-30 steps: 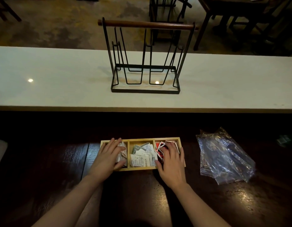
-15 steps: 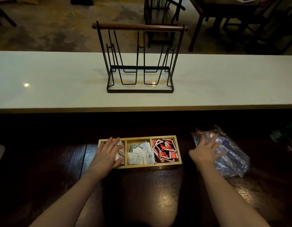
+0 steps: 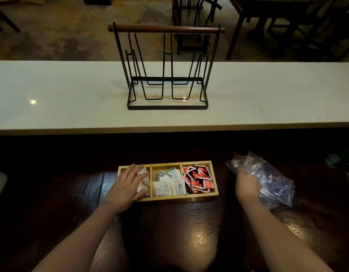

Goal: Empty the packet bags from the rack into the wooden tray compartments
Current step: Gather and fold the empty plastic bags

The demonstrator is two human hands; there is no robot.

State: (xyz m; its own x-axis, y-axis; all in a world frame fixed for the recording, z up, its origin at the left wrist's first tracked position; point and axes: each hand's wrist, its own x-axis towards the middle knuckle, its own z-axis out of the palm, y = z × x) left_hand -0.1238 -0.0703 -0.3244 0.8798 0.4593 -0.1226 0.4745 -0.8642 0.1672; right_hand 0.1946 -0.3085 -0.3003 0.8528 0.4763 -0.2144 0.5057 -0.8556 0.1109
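Note:
A wooden tray (image 3: 214, 191) with three compartments lies on the dark table in front of me. Its left compartment holds pale packets (image 3: 144, 181), the middle one white and grey packets (image 3: 168, 183), the right one red packets (image 3: 198, 179). My left hand (image 3: 128, 186) rests flat with straight fingers on the pale packets in the left compartment. My right hand (image 3: 247, 185) grips the crumpled clear plastic bags (image 3: 267, 179) to the right of the tray. The black wire rack (image 3: 166, 69) with a wooden handle stands bare on the white counter behind.
The white counter (image 3: 52, 95) runs the full width above the dark wooden table (image 3: 189, 232). Chairs and a table (image 3: 267, 26) stand on the floor beyond it. A greenish object (image 3: 338, 158) lies at the far right edge.
My right hand left the red packets in the tray, moved right to the plastic bags and closed on them, bunching them up. My left hand stayed on the left compartment.

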